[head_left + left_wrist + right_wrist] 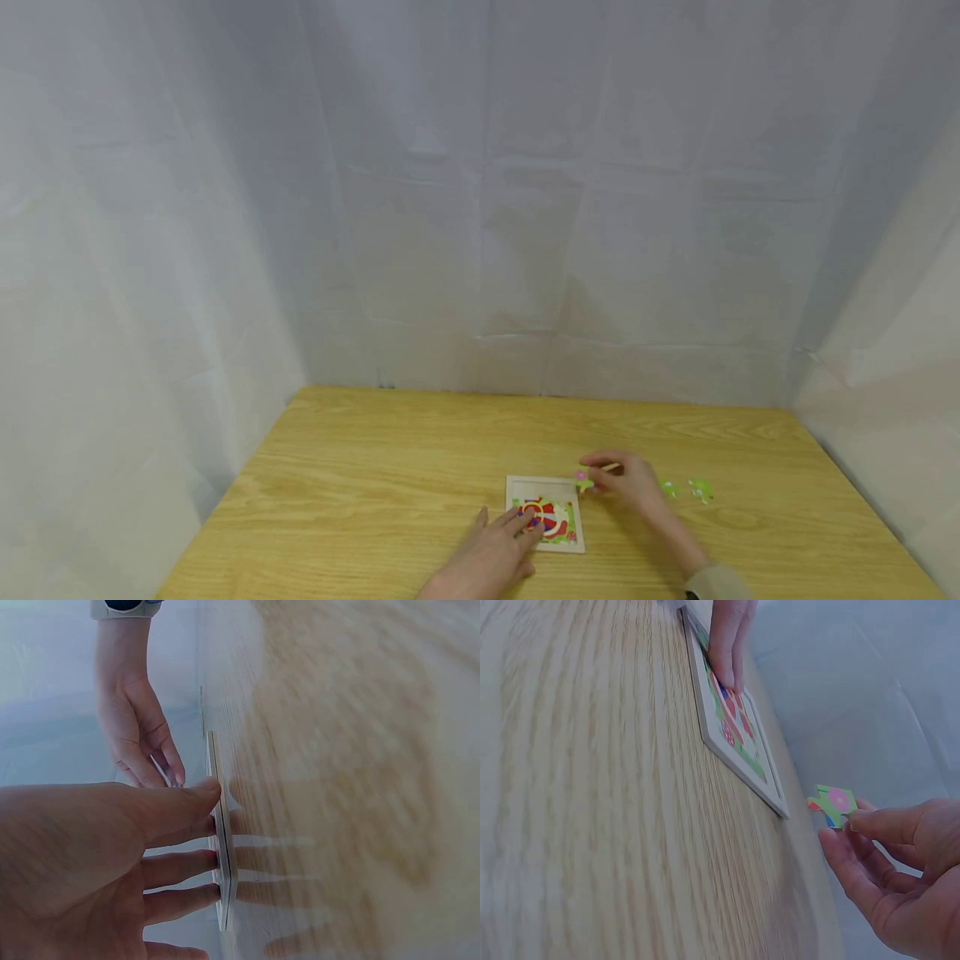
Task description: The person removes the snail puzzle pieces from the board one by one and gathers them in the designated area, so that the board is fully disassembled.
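Right wrist view: the fingers (885,825) of the right hand (915,877) pinch a green jigsaw piece (835,801) with a pink motif by its edge, raised off the desk (375,475) just beside the puzzle board (543,487). Off-centre grip may let the piece rotate or drop. The left hand (495,554) rests extended fingers on the board, clenching nothing; uneven pressure there could slide the board and cause misalignment. Outward to the right lie a smaller green piece (669,490) and a larger green piece (701,490); a low right-hand sweep could displace either.
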Tool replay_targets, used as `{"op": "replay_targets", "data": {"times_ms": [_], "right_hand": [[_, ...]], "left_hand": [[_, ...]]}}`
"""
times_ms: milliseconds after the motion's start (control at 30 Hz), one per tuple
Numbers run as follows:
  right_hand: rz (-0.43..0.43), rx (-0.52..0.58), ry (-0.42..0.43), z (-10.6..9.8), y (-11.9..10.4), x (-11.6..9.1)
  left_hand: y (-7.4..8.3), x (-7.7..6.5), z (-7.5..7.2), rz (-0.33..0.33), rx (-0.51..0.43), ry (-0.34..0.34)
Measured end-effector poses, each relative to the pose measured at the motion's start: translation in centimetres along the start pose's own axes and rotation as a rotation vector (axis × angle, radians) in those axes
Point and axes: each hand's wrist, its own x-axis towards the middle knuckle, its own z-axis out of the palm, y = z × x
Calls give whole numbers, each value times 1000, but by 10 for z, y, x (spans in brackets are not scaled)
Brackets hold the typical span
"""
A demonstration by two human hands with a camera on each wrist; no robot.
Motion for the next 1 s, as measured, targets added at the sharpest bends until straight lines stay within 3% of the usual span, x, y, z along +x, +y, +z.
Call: {"op": "replay_targets", "data": {"times_ms": [400, 667, 1000], "right_hand": [[64, -47, 56, -25, 9, -5], [63, -126, 44, -46, 19, -4], [76, -252, 44, -50, 23, -5]], "left_hand": [[0, -2, -1, 13, -8, 12], [0, -2, -2, 15, -18, 4], [0, 0, -1, 16, 3, -3]]}}
